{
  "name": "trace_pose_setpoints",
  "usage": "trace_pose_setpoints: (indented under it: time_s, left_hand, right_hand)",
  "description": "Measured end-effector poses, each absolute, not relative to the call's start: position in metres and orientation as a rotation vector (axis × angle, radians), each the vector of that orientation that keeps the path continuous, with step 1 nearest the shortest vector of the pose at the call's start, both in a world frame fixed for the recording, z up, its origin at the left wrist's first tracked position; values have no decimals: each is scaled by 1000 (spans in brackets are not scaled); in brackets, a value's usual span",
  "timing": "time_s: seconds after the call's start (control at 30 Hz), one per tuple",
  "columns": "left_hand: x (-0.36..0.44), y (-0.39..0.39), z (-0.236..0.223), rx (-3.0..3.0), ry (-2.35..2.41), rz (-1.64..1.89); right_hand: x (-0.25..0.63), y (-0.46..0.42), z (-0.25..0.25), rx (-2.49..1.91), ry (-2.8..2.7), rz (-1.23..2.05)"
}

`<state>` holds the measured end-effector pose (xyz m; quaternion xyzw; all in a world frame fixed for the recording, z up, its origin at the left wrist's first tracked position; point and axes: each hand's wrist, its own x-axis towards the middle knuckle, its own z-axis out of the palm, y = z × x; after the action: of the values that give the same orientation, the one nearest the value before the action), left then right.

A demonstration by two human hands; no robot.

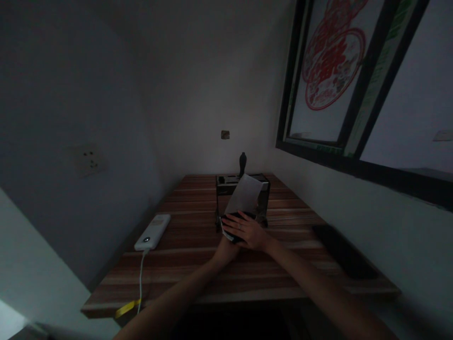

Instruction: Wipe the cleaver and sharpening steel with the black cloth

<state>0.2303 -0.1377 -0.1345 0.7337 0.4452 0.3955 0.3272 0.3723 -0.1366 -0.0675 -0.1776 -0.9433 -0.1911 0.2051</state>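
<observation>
Near the middle of the table, a dark flat object [230, 233] with a pale lower edge lies between my hands; its kind is not clear in the dim light. My left hand [226, 250] supports it from below, the fingers mostly hidden. Flat across its top rests my right hand [247, 232], fingers stretched and slightly apart, with a ring on one. Behind them a pale sheet [245, 193] slants upward, its lower end by the dark object. Just past it stands a dark metal-edged frame [222, 185] with an upright black handle [242, 163].
On the striped wooden table [198, 198], a white power bank [154, 231] with a white cable [141, 278] lies left. A yellow strap [126, 308] hangs at the front edge. A black flat slab [343, 250] lies right, by the wall under a window [329, 75].
</observation>
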Motion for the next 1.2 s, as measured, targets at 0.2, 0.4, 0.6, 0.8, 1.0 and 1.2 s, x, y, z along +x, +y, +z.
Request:
trace_pose_setpoints:
  time_s: [0.2, 0.4, 0.6, 0.8, 1.0, 1.2]
  left_hand:
    - [232, -146, -120, 1835, 1097, 1042]
    - [232, -151, -114, 1730, 1168, 979]
    - [230, -151, -114, 1754, 1142, 1005]
    - [230, -151, -114, 1761, 1136, 1003]
    - [231, -153, -112, 1719, 1137, 981]
    - [230, -152, -114, 1736, 1156, 980]
  right_hand:
    - [382, -122, -48, -659, -2559, -636]
    - [390, -109, -29, -785, -2434, -658]
    - [393, -99, -12, -921, -2215, -643]
    - [396, -91, 2, -1011, -2062, -600]
    - [394, -87, 4, -1038, -2016, -570]
    - [386, -94, -2, -1082, -2002, -597]
